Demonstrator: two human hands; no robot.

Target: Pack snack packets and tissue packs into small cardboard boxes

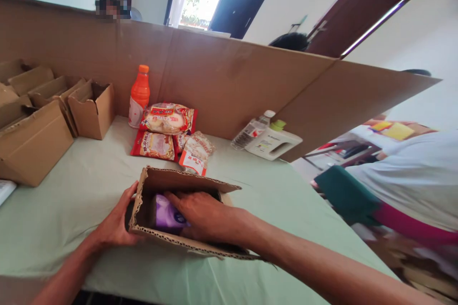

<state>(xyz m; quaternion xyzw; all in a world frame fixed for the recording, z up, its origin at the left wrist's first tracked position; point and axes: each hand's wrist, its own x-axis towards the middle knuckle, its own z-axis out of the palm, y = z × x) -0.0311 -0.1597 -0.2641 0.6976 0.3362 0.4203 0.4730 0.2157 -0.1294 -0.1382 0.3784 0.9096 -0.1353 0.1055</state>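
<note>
An open cardboard box (200, 249) stands on the table in front of me. My left hand (119, 224) grips its left end, thumb low and fingers partly hidden behind the wall. Down inside the box lies a purple and white package (168, 214). My right hand (207, 214) reaches in over the right end and holds this package, index finger along its top; the other fingertips are hidden. Just behind the box are a clear snack bag with a red and white label (196, 152) and several red snack packets (153, 145).
Several open cardboard boxes (36, 143) stand at left. An orange bottle (140, 95), a clear plastic bottle (250, 131) and a white jug with a green cap (274, 142) stand near the cardboard partition (222, 81). A person in a light top (411, 176) is at right.
</note>
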